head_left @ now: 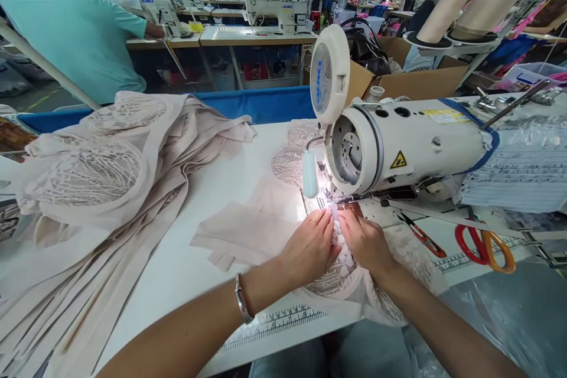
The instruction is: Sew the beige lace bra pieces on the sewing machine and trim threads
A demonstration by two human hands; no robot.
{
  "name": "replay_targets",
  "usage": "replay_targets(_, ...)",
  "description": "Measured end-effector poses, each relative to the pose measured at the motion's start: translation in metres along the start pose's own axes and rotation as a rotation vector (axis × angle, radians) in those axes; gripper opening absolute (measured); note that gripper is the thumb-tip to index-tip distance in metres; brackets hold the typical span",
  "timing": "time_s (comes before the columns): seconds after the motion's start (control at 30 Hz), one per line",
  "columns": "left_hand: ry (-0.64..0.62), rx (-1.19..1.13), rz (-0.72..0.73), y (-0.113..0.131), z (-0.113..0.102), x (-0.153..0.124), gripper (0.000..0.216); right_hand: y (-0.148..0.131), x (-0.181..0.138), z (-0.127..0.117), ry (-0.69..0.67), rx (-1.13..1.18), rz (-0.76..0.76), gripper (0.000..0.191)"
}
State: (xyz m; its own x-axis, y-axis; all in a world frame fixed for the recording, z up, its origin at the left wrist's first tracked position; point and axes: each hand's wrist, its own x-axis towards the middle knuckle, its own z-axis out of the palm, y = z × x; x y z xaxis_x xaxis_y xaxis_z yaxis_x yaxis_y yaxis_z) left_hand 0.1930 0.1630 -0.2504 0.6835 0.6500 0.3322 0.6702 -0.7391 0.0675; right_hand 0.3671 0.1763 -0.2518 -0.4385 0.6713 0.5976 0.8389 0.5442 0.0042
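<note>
Both my hands meet just in front of the lit needle area of a white sewing machine (407,142). My left hand (310,242) pinches the edge of a pale pink lace garment (345,289) between thumb and fingers. Close beside it, my right hand (365,239) grips the same lace edge from the other side. The garment hangs toward me over the table's front edge, and more of its fabric (248,230) spreads to the left of the needle. The needle itself is too small to make out behind my fingertips. The machine's round end cover (330,74) stands swung up.
A pile of beige lace bras (101,171) with long straps covers the table's left side. Small red thread snips (423,236) and orange-and-red-handled scissors (485,245) lie at right. Thread cones (447,12) stand behind. A person in a turquoise shirt (75,35) is at the back left.
</note>
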Motion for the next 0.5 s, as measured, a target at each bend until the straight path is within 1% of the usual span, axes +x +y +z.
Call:
replay_targets(0.17,-0.036,-0.118,-0.024,-0.0035,-0.0070,0.0028,0.047,0.0027,-0.0056,0.0004,-0.066,0.022,-0.108,0.030)
replay_targets(0.3,-0.043,-0.161,-0.053,-0.0053,-0.0085,0.0036,0.048,0.0045,-0.0102,0.0040,-0.133,0.025,-0.069,0.032)
replay_targets(0.5,-0.009,-0.160,-0.067,-0.0062,-0.0066,0.0017,0.054,0.0030,-0.0077,0.0060,-0.135,-0.021,-0.050,0.033)
